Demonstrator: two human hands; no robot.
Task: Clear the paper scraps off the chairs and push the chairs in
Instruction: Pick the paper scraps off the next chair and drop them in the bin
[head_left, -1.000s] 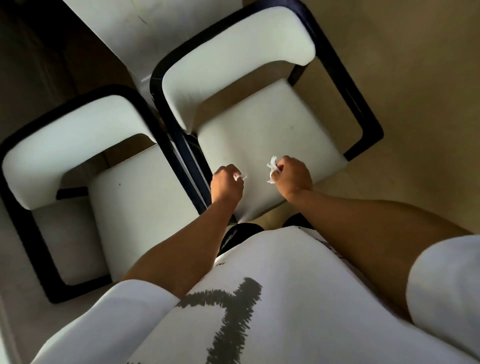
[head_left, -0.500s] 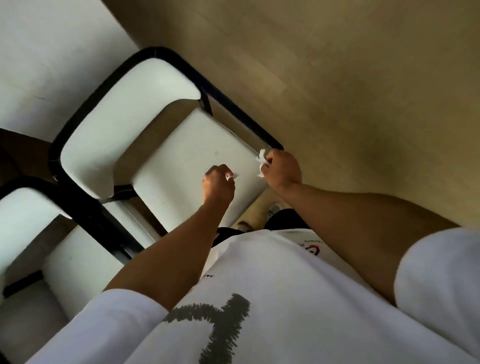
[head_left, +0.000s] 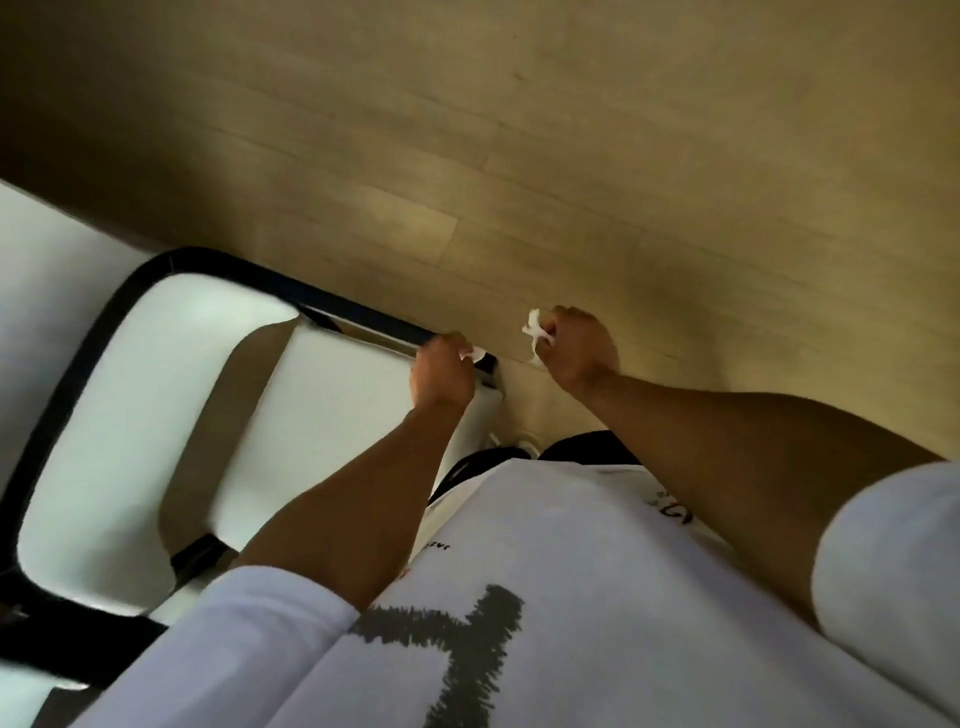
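A white chair with a black frame (head_left: 343, 395) lies at the left, its backrest (head_left: 156, 395) toward the table. My left hand (head_left: 441, 371) is closed on a small white paper scrap (head_left: 472, 355) over the seat's far right corner. My right hand (head_left: 576, 348) is closed on a larger crumpled paper scrap (head_left: 535, 332) and hangs over the floor, to the right of the chair. The visible part of the seat shows no scraps.
A white table edge (head_left: 41, 291) runs along the left. Light wooden floor (head_left: 571, 156) fills the top and right. Part of a second chair's black frame (head_left: 62, 654) shows at the bottom left. My white shirt fills the foreground.
My view has swung to the right, so the chair slid left and the second chair mostly left the frame. Both hands, still holding scraps, now sit at the chair's right edge and over the floor.
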